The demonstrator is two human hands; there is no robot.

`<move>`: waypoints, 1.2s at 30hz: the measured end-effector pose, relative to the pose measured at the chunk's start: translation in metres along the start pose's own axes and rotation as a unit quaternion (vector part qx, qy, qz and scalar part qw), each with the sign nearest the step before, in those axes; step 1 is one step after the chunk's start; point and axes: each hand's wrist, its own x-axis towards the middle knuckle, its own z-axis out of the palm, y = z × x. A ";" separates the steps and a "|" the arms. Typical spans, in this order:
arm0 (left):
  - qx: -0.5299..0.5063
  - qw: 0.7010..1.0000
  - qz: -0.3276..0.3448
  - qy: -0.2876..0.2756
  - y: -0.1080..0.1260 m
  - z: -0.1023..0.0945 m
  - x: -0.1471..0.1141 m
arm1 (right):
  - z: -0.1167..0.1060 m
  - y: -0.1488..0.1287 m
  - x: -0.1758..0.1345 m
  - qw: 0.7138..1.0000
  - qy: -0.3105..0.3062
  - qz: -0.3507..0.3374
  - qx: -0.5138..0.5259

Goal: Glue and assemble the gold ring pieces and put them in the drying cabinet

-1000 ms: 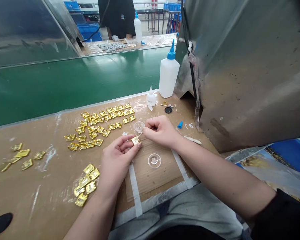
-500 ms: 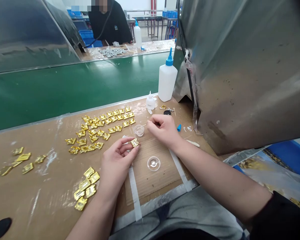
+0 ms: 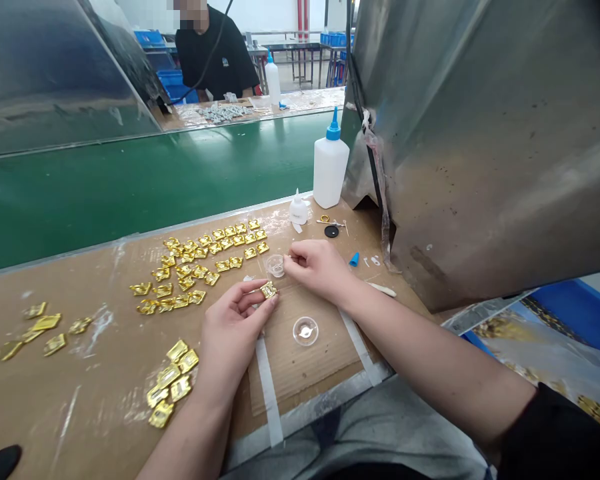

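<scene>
My left hand [image 3: 240,317] pinches a small gold-coloured metal piece [image 3: 269,289] between thumb and fingertips, its recessed face turned up. My right hand [image 3: 314,265] is closed at the rim of a small clear plastic cup [image 3: 275,266]. A thin stick is in its fingers, now mostly hidden by them, with its tip in or over the cup. Nearer to me, a second clear round dish [image 3: 305,331] lies on a corrugated cardboard sheet [image 3: 290,373] taped down at its sides. Left of my hands, several gold pieces [image 3: 185,270] stand in rough rows, and a loose group [image 3: 173,377] lies closer.
A large white bottle with a blue tip [image 3: 329,170] and a small white bottle [image 3: 299,211] stand behind my right hand. A blue cap [image 3: 355,259] and a black disc [image 3: 331,231] lie nearby. A metal housing [image 3: 480,167] bounds the right. Beyond the green belt [image 3: 130,190] sits a person [image 3: 217,57].
My right hand has come slightly down and left, closer to the clear cup, and less of the stick shows. The left hand keeps its hold on the gold piece. The view has shifted slightly.
</scene>
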 end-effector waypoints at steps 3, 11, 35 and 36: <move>0.006 1.000 0.002 0.001 0.000 0.000 0.000 | -0.001 -0.001 0.000 0.999 0.019 -0.010 0.026; 0.013 1.000 0.015 0.008 -0.005 -0.001 0.002 | -0.006 -0.011 -0.004 0.977 0.053 0.009 0.205; 0.000 1.000 0.016 -0.006 -0.004 -0.001 0.000 | -0.002 -0.013 -0.008 0.986 -0.043 -0.006 0.163; 0.001 1.000 0.017 -0.006 -0.004 -0.001 0.000 | -0.002 -0.013 -0.008 0.986 -0.043 -0.007 0.163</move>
